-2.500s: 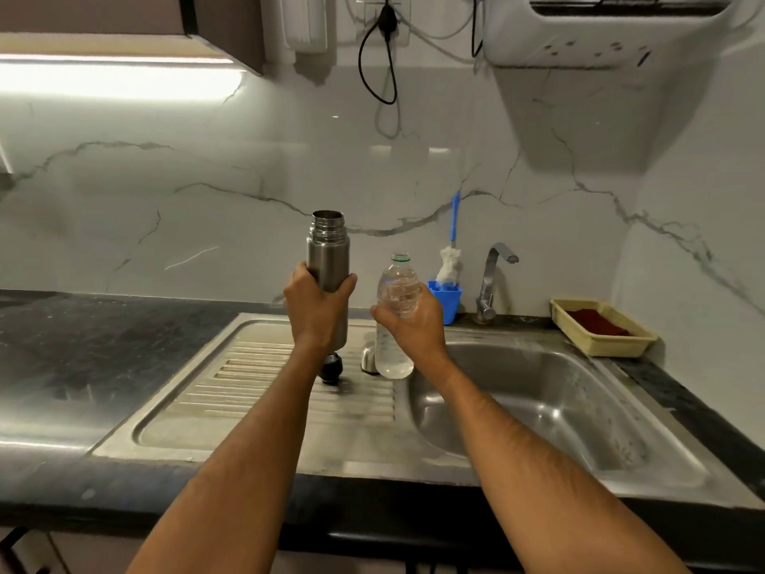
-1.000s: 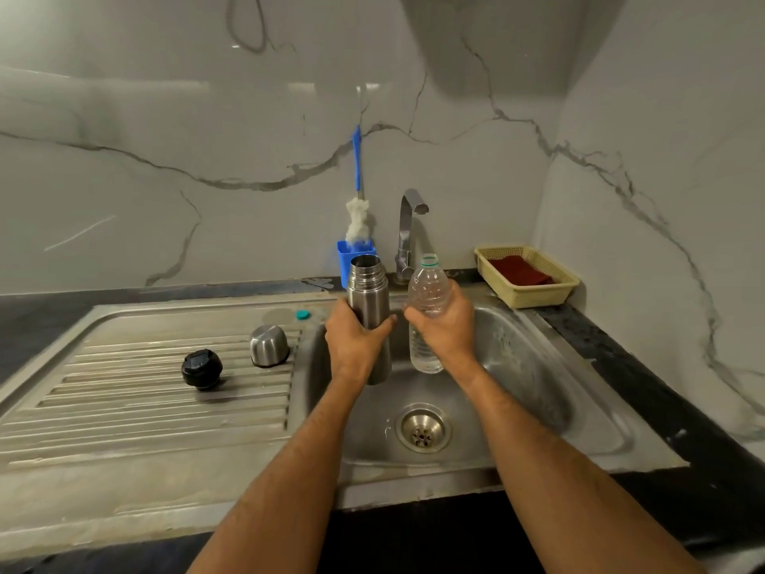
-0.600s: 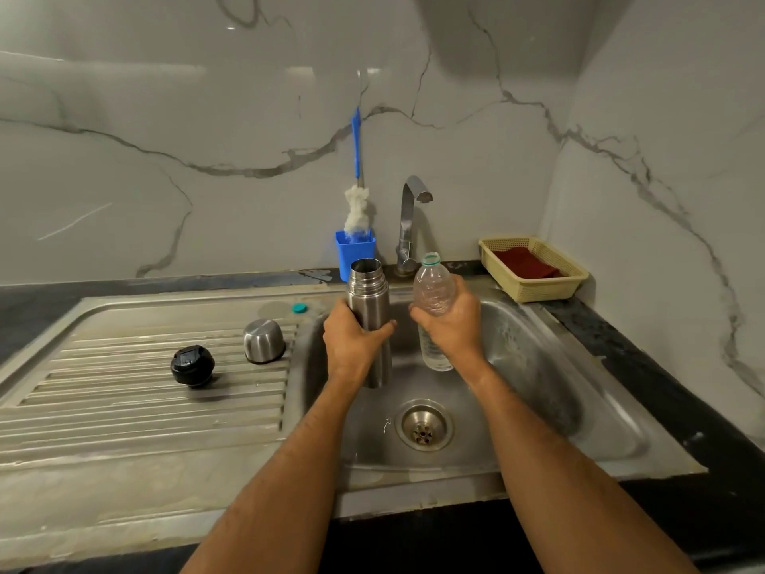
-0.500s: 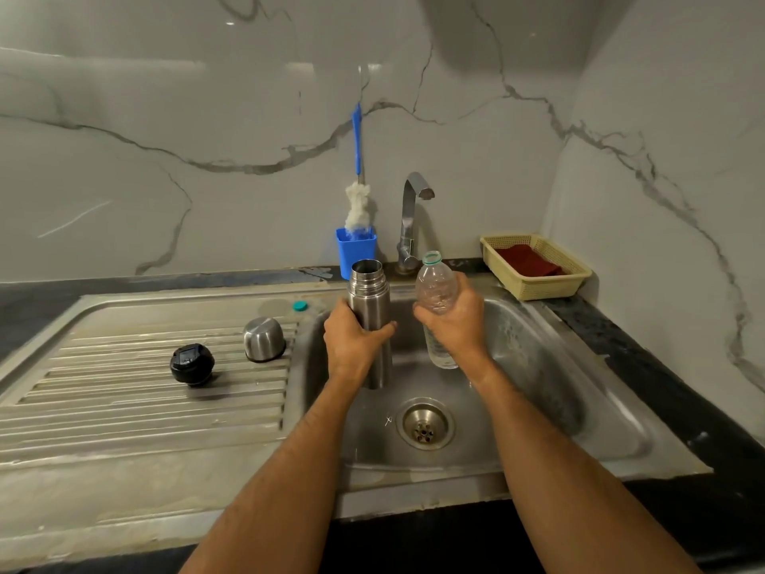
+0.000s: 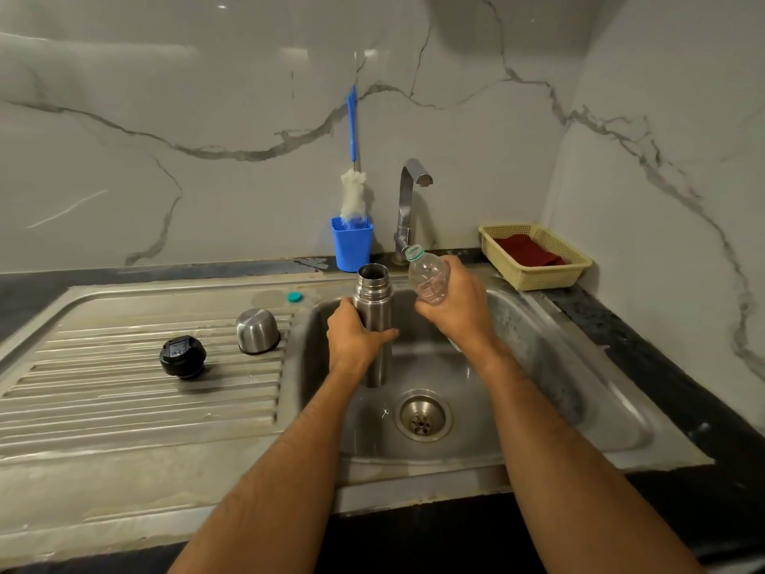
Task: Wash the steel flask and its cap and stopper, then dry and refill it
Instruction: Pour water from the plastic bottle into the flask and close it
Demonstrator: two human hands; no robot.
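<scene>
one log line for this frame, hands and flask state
left hand: holds steel flask upright, open | right hand: plastic bottle tilted toward flask | cap, stopper: on drainboard

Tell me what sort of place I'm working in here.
Most likely a home kitchen sink area: a steel sink with ribbed drainboard set in a dark counter, a tap against a marble-look wall, and a bottle brush in a blue cup.

tap [image 5: 407, 209] behind flask [image 5: 374, 308]; basin [image 5: 538, 366] right open
</scene>
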